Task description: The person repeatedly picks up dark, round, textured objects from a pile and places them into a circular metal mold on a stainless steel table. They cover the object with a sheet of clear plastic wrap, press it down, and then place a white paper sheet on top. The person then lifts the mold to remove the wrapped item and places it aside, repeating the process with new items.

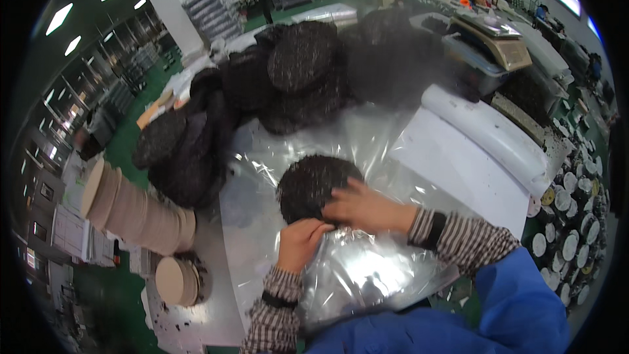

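A round, dark, fibrous cake [314,180] lies on clear plastic film [367,265] in the middle of the table. Across its right edge rests my right hand [370,206], with the fingers stretched out and slightly blurred. My left hand [300,244] is closed in a pinch at the near edge of the cake, where the film bunches up. The film seems to be between those fingertips, though the exact grip is partly hidden. Shiny film spreads from the cake toward my blue clothing.
Piles of similar dark cakes [301,59] stand along the far side. At left are a leaning stack of pale round discs [137,210] and a shorter stack [175,282]. A white roll [485,134] lies at right, with a scale [495,39] behind it. Many small round pieces [570,223] lie far right.
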`<state>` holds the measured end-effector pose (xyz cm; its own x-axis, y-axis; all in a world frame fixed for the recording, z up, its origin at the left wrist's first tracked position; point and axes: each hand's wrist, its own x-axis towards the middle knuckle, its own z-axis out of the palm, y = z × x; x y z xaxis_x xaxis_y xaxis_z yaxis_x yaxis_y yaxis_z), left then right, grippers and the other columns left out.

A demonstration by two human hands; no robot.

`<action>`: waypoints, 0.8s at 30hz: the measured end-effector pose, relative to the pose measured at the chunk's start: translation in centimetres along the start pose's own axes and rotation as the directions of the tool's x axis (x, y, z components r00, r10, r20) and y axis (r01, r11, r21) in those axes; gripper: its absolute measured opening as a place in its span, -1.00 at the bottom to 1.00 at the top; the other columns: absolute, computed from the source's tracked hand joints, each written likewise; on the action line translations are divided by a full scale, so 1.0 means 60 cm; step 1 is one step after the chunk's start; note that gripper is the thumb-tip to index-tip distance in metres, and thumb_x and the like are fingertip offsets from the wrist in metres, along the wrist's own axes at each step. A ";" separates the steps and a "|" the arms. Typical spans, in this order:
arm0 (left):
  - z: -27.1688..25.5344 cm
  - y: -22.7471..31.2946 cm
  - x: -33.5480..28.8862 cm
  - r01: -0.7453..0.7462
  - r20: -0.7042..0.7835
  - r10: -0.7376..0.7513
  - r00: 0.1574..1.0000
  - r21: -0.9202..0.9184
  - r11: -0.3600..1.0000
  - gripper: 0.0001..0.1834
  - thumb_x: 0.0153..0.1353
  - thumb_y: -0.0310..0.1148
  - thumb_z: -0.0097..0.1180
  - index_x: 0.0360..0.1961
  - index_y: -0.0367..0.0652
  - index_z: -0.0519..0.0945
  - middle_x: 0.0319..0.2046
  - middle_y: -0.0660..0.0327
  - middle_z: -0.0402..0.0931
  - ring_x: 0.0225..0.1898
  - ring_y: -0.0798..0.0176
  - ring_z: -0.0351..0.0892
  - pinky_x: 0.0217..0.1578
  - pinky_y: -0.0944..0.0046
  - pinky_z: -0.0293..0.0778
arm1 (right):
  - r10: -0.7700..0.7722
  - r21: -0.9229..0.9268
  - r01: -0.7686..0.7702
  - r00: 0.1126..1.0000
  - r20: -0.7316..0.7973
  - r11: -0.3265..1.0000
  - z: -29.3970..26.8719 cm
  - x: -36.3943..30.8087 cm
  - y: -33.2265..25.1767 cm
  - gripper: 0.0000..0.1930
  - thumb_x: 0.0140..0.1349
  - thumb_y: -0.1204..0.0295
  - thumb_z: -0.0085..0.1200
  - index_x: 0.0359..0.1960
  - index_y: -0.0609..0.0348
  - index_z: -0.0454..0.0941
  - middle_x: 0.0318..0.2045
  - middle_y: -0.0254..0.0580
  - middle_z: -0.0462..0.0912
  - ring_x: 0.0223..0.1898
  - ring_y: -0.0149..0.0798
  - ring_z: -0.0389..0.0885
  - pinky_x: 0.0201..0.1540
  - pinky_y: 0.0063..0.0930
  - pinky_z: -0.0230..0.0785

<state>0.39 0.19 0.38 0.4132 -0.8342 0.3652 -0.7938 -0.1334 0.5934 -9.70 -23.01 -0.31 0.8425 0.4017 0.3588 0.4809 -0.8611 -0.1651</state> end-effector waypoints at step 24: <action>-0.014 -0.040 0.105 0.465 -0.264 -0.410 0.873 0.201 0.862 -0.62 0.22 -0.15 0.19 -0.42 -0.34 0.58 -0.48 -0.05 0.60 -0.37 -0.06 0.63 -0.30 0.06 0.52 | 0.388 -0.152 -0.378 0.691 0.610 0.913 0.056 0.114 0.054 -0.38 -0.25 0.26 0.50 -0.08 0.19 0.57 0.19 0.23 0.29 0.09 0.17 0.48 -0.06 -0.12 0.54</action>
<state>5.26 -4.30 1.85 0.8040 -0.5322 0.2653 -0.5816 -0.6104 0.5377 -1.53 -22.00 -1.48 0.9166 0.1340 -0.3767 0.0836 -0.9856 -0.1472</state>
